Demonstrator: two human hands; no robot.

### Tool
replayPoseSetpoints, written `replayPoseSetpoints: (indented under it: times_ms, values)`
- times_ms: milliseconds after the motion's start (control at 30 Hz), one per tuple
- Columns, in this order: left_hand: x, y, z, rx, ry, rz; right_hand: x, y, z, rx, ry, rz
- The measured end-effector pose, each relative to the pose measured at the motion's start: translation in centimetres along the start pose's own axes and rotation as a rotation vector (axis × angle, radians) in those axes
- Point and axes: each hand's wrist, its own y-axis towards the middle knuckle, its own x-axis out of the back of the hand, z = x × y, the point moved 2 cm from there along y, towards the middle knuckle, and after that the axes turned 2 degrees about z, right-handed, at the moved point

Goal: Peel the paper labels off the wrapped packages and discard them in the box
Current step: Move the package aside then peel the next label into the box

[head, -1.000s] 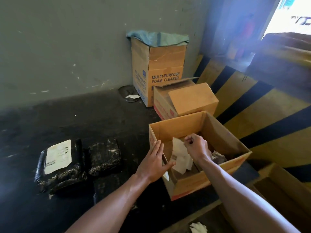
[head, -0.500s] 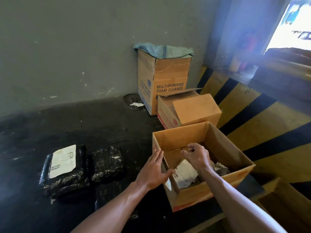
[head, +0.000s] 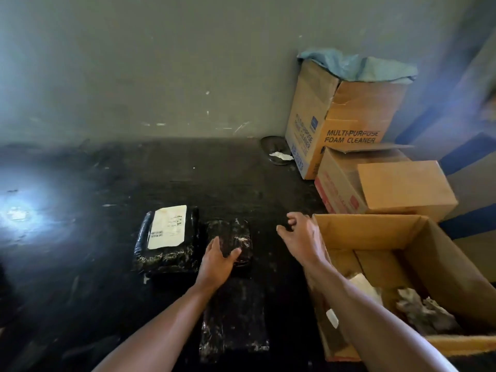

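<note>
- Grey wall (head: 134, 63) rises behind a dark, scuffed worktop (head: 80, 264), with glare at 9 o'clock.
- At centre lies a black wrapped package (head: 166, 259) with a white paper label (head: 167, 226) on its top.
- Just beside it, toward 3 o'clock, sits a smaller black package (head: 236, 234) with no label showing; a third black package (head: 233, 323) lies flat toward 6 o'clock.
- The left hand (head: 217, 261) is open and empty, fingers spread, hovering over the near edge of the smaller package; whether it touches is unclear.
- The right hand (head: 303, 237) is open, fingers loosely curled, holding nothing, at the left wall of the open cardboard box (head: 375, 232) at 4 o'clock.
- Inside that box lie crumpled paper scraps (head: 418, 307).
- At 2 o'clock stands a tall carton (head: 346, 108) printed "MULTI-PURPOSE FOAM CLEANER", topped with a blue cloth (head: 359, 65); a lower brown carton (head: 402, 186) sits in front of it.
- A small dark dish (head: 273, 151) with a white scrap rests by the tall carton.
</note>
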Motion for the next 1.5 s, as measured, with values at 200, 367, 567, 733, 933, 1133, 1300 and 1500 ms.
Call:
replayPoseSetpoints:
  times_ms: [200,367,567,733,933,1133,1300,1500]
  values:
    - [0.7,2.6,3.2,0.065,-0.063,0.043,-8.7,1.3,0.9,-0.087,-0.058,0.188]
    - [0.4,5.0,4.4,0.113,-0.080,0.039,-13.4,2.9,-0.7,-0.178,-0.074,0.313]
    - [-0.4,6.9,5.6,0.173,-0.042,0.055,-17.2,4.3,-2.0,-0.283,-0.016,0.371]
    - [-0.6,7.8,6.3,0.204,-0.088,0.094,-18.2,5.1,-2.8,-0.293,0.036,0.390]
    - [-0.6,7.6,5.9,0.210,-0.126,0.046,-17.8,5.1,-2.8,-0.259,0.025,0.381]
    - [-0.4,5.8,4.2,0.142,-0.100,0.009,-15.4,3.2,-3.1,-0.264,0.040,0.315]
    - [0.6,2.1,2.1,0.038,-0.134,-0.040,-12.1,0.5,-2.3,-0.199,0.054,0.275]
    - [1.4,-5.0,1.7,0.012,-0.139,-0.078,-9.0,-5.4,-1.0,-0.140,0.079,0.289]
